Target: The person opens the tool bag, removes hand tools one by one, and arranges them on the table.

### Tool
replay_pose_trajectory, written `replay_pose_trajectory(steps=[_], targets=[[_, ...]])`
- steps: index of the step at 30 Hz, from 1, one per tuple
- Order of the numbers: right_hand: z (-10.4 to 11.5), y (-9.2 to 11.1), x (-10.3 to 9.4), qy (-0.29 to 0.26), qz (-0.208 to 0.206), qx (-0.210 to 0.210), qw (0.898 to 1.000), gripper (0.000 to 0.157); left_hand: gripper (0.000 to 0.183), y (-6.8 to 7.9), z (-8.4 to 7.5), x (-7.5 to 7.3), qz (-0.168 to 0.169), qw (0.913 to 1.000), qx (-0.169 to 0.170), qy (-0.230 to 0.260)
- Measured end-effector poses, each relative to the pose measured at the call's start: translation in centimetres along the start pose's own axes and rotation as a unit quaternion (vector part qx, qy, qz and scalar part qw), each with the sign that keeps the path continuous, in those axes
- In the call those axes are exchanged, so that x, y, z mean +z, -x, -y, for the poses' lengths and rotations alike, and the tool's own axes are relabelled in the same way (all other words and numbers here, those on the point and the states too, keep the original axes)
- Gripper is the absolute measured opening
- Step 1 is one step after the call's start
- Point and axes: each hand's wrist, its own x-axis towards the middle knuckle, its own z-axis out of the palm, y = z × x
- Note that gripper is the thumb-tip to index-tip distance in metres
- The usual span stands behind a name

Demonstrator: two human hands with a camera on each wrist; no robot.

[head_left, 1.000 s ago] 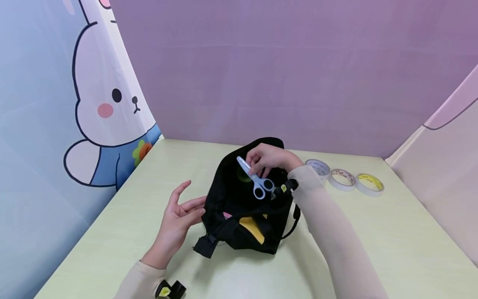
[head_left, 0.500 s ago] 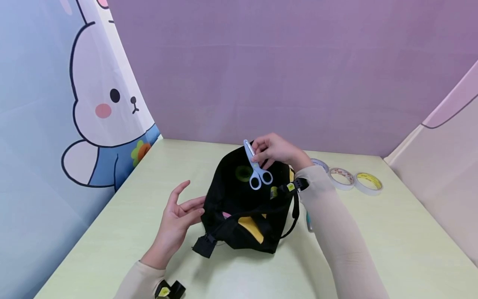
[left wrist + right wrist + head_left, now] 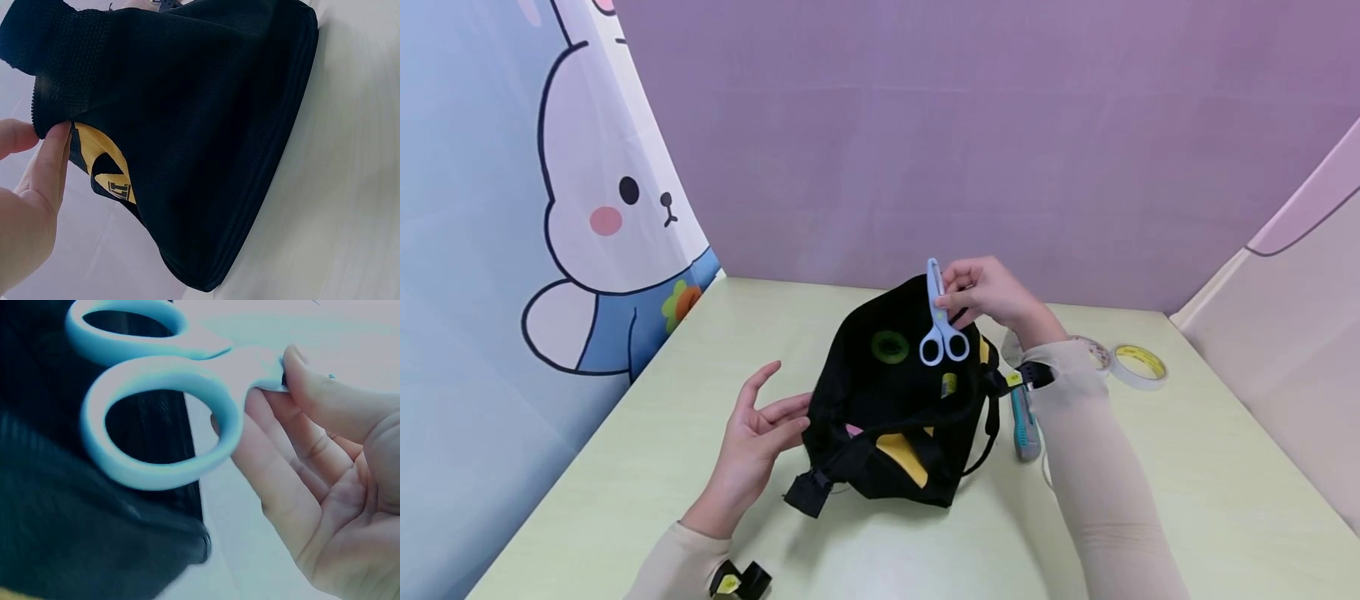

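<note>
A black zip bag (image 3: 865, 400) with yellow patches inside stands gaping on the table. My left hand (image 3: 748, 450) pinches its left rim between thumb and fingers; in the left wrist view the zip edge lies at those fingertips. Above the bag's far right rim, my right hand (image 3: 996, 296) holds light blue scissors (image 3: 940, 321) by the blades, thumb against fingers. Their finger loops hang down, large in the right wrist view. Inside the bag are a green ring-shaped roll (image 3: 890, 347) and a small yellow-green cylinder (image 3: 949, 384).
On the table right of the bag lies a grey and teal box cutter (image 3: 1025, 427), partly behind the right sleeve. Rolls of tape (image 3: 1138, 367) stand farther right, some half hidden by the right arm. A purple backdrop (image 3: 880, 150) rises behind the table.
My right hand has lifted the scissors up and to the right, from within the bag's mouth to its far right rim. The box cutter has come into sight. My left hand stays put.
</note>
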Motion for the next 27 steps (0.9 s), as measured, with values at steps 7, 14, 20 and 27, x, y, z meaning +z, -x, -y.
replay_pose_trajectory(steps=[7,14,20,27], targets=[[-0.1,1.5,-1.4,-0.038,-0.029,-0.012,0.999,0.013,0.072,0.0,-0.1,0.0,-0.002,1.0000,-0.004,-0.002],[-0.6,3.2,-2.8,-0.049,-0.043,-0.032,0.997,0.017,0.072,0.1,-0.1,0.0,-0.001,1.0000,-0.004,-0.004],[-1.7,5.2,-4.3,-0.060,-0.064,-0.030,0.996,0.018,0.072,0.1,-0.1,-0.1,0.000,1.0000,-0.005,-0.005],[-3.9,7.5,-5.9,-0.095,-0.075,-0.012,0.993,0.024,0.072,0.0,-0.1,-0.2,-0.001,1.0000,-0.007,-0.007]])
